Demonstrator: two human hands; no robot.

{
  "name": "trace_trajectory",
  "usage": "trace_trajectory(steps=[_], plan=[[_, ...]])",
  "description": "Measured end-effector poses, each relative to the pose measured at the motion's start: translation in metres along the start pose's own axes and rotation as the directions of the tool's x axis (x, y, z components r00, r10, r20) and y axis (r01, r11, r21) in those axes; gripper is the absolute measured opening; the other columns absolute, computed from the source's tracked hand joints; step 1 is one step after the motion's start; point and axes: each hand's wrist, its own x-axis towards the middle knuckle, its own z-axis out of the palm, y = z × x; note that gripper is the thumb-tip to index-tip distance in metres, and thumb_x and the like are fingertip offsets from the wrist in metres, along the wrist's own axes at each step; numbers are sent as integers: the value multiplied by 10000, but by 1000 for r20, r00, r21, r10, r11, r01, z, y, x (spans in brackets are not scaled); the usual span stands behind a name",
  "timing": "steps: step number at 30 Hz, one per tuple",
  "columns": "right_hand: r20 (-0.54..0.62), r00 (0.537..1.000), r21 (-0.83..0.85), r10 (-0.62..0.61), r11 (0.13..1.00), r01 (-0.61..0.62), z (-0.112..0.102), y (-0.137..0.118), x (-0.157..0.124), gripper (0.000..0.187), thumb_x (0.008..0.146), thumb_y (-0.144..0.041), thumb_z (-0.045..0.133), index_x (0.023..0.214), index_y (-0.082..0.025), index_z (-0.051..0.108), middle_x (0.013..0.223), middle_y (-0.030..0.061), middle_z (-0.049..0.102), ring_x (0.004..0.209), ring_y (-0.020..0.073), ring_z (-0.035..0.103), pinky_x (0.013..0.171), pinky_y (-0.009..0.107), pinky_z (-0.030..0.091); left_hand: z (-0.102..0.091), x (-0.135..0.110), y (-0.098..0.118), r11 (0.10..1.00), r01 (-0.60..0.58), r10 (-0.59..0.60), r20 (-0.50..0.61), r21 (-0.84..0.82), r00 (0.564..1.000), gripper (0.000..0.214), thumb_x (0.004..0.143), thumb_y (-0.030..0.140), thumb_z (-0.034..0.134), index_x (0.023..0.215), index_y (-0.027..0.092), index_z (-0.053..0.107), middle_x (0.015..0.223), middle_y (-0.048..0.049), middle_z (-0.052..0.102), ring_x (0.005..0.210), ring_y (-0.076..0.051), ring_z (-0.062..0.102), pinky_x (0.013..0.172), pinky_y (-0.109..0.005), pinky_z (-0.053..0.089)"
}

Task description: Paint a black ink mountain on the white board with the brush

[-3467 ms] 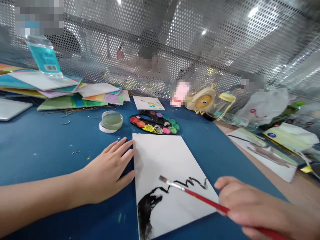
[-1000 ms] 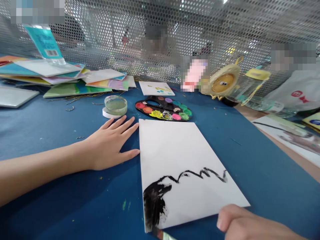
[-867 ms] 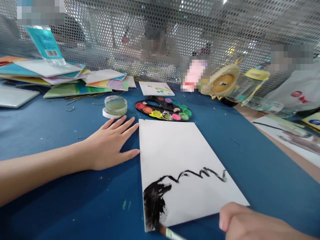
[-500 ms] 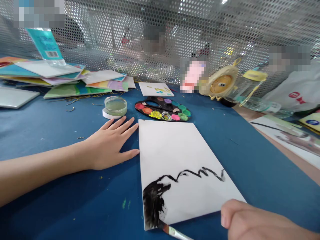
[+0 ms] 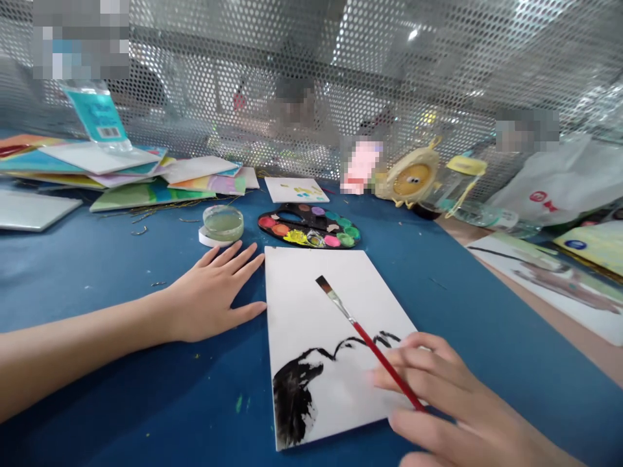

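Left to right along the far edge of the blue worktop (image 5: 63, 279): a stack of painted cards (image 5: 97, 162); a glass dish of greenish water (image 5: 222, 222) on a roll of white tape (image 5: 207, 239); a small card with colour dabs (image 5: 292, 189); a round paint palette (image 5: 309, 230); a round yellow toy with eyes (image 5: 411, 178).

Near edge, centre: a white board (image 5: 316, 285) bearing black brushstrokes lies slightly angled. The left hand (image 5: 209, 295) rests flat and open beside it, fingers spread, gripping nothing, thumb tip against the board's left edge. The curled right hand (image 5: 438, 395) holds a red-handled flat brush (image 5: 374, 347) between fingers and thumb, its dark bristles (image 5: 324, 284) over the board's upper half; contact with the surface cannot be determined.

Far right: a painted sheet (image 5: 549, 279) lies beyond the worktop's right edge.
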Motion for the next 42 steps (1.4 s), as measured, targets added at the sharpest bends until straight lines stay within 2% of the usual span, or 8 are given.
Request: trace_trajectory(steps=[18,22,25,27,30,32,35,42], plan=[[-250,922,-124,297,934,-335,24,10,14,278,774,-362,675,865,-210,461,962,77,619,976,250,549,843,402,397,-5,-3,2,1000,12,-12,30,-12,999,707,849,619,284,1412,199,208,1503,-53,140,1391,-287,97,1140,-489,142],[-294,930,113,220,974,-195,13,5,18,291,906,-470,432,854,-202,530,871,63,613,873,201,579,860,378,405,-4,-2,1,1000,18,-17,45,-16,999,715,841,633,281,1414,216,189,1505,-42,119,1393,-283,78,1141,-496,133],[-227,932,347,281,918,-193,-5,3,29,517,916,-568,263,1212,-223,508,979,85,645,967,207,599,838,310,452,-4,-1,1,1000,11,-11,45,-12,999,714,840,639,274,1413,220,195,1505,-48,114,1393,-285,78,1138,-502,131],[-152,925,440,347,862,-251,-16,2,39,547,894,-590,328,1289,-236,463,1011,77,658,956,194,616,788,268,472,-6,-2,1,1000,2,-2,47,-13,999,711,837,647,270,1412,234,204,1507,-51,115,1392,-286,82,1136,-503,135],[-125,931,592,344,778,-208,-20,4,49,326,896,-475,471,903,-193,634,729,32,645,632,123,586,589,230,443,-7,-2,2,1000,3,-2,53,-18,999,688,841,636,277,1411,256,207,1509,-55,119,1393,-283,77,1134,-508,135],[-205,912,725,355,681,-102,-12,5,49,351,911,-426,471,685,-173,560,553,-7,560,489,87,477,494,217,371,-7,-2,2,1000,6,-4,57,-24,998,677,843,626,291,1409,264,210,1510,-54,121,1394,-282,66,1134,-512,128],[-206,898,797,390,599,-78,4,3,42,366,945,-389,413,662,-174,503,483,-26,507,453,77,420,475,212,326,-5,-2,1,999,6,-4,52,-33,999,669,843,625,295,1409,278,208,1511,-47,119,1394,-282,65,1135,-512,124],[-83,951,699,298,698,-157,6,-8,36,389,933,-434,424,677,-167,542,533,-9,562,491,64,496,496,176,361,-1,-1,-1,1000,-2,2,20,-28,1000,654,847,618,301,1406,287,222,1511,-50,129,1391,-290,90,1131,-519,137]])
